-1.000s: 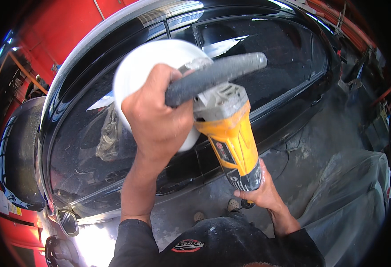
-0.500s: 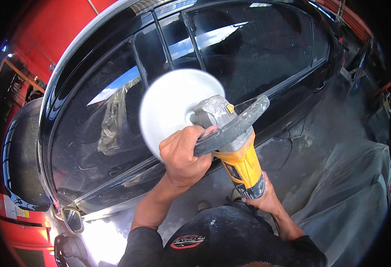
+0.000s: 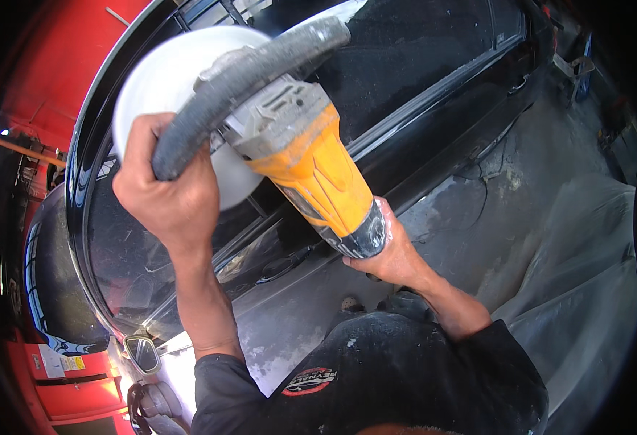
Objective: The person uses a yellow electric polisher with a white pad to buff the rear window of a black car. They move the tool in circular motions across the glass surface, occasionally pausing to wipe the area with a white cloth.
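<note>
My left hand (image 3: pixel 170 196) is wrapped round the end of the black curved front handle of a yellow and grey rotary polisher (image 3: pixel 318 170). My right hand (image 3: pixel 391 250) grips the black rear end of its body. A white round pad (image 3: pixel 155 87) at the polisher's head looks blurred, as if spinning. The pad is raised over the side windows and roof edge of a black car (image 3: pixel 434 87); whether it touches the car is hidden. The handle and my left hand cover part of the pad.
The car's side mirror (image 3: pixel 142 353) sticks out at lower left. A cable (image 3: pixel 484 196) lies on the grey floor below the car. Translucent plastic sheeting (image 3: pixel 587 268) drapes at the right. A red cabinet (image 3: pixel 79 395) stands at lower left, and another dark car (image 3: pixel 64 290) is at far left.
Both hands have carried the polisher up and to the left, away from the lower window area toward the roof edge. It now appears larger and nearer. The grips are the same.
</note>
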A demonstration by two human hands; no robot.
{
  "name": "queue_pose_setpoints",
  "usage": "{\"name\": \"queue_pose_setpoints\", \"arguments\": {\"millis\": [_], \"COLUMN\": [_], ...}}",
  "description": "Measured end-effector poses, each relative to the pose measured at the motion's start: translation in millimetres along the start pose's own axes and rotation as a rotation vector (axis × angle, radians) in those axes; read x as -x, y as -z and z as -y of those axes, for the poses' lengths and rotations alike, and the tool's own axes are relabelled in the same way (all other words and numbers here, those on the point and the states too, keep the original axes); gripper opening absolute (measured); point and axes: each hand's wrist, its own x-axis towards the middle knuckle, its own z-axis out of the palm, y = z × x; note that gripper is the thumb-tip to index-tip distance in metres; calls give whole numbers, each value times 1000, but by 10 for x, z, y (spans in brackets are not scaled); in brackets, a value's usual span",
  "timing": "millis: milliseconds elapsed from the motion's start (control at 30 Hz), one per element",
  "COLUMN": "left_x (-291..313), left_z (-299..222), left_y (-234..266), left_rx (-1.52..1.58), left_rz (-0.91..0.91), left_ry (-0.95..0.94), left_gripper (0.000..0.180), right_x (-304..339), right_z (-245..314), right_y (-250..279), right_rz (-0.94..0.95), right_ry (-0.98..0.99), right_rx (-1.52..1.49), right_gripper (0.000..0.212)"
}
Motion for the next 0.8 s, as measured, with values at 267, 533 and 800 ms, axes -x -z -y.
{"name": "queue_pose_setpoints", "arguments": {"millis": [267, 533, 800], "left_x": [994, 1525, 997], "left_z": [50, 161, 77], "left_y": [49, -80, 46], "left_rx": [109, 263, -30], "left_rz": [231, 430, 474], "left_ry": [-80, -121, -192], "left_gripper": [16, 21, 13], "right_x": [821, 1419, 1000], "right_z": [-885, -1343, -1273], "right_y": [-499, -1008, -1322], "right_rz": [-106, -289, -229], "right_ry": [-147, -282, -162], "right_rx": [-88, -129, -362], "right_gripper": [89, 83, 94]}}
